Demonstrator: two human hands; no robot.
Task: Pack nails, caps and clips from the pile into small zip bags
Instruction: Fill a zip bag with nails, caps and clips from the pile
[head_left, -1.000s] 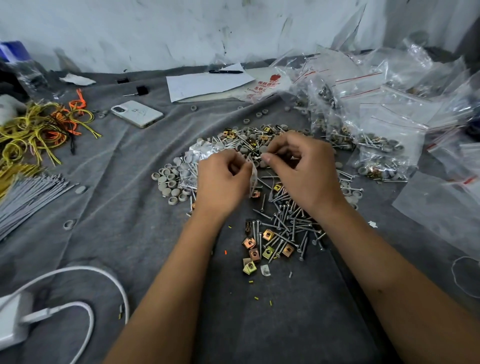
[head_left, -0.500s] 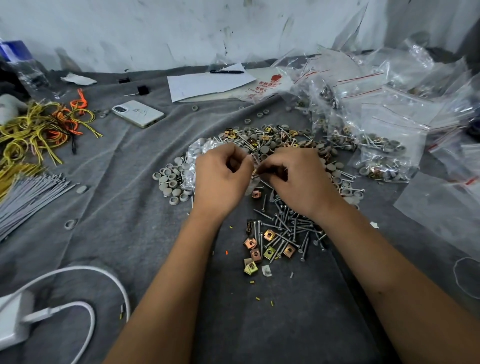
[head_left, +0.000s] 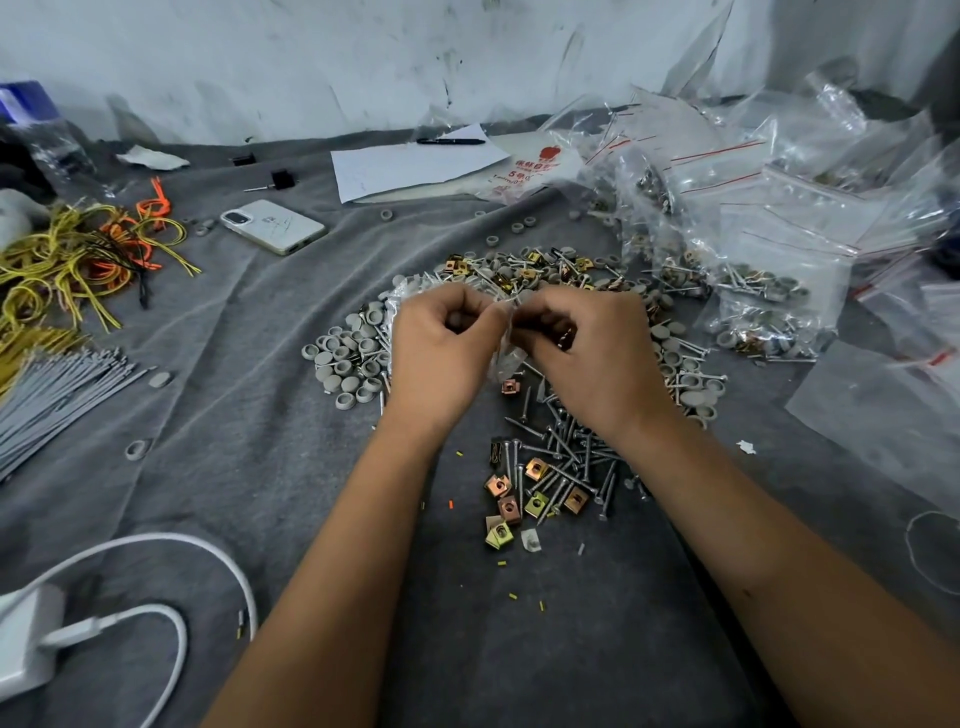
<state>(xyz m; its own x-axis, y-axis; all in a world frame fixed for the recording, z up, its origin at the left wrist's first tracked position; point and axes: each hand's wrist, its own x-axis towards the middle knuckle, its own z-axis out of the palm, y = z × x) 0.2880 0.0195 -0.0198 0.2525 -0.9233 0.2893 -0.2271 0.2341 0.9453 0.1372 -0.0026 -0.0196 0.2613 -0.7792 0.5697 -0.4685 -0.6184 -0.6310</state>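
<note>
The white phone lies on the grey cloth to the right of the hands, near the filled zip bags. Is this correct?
Not quite. The head view shows the white phone on the grey cloth to the left of the hands, near the yellow and orange wires; the filled zip bags are on the right.

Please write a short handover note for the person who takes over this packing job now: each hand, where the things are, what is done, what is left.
Left hand: pinches the small zip bag above the pile.
Right hand: fingers curled at the bag's other edge; what they hold is hidden.
Things: grey caps left of the hands, nails and clips below them, all on the grey cloth.
Done: filled bags lie at right.
Left: finish this bag; much of the pile is still loose.
</note>
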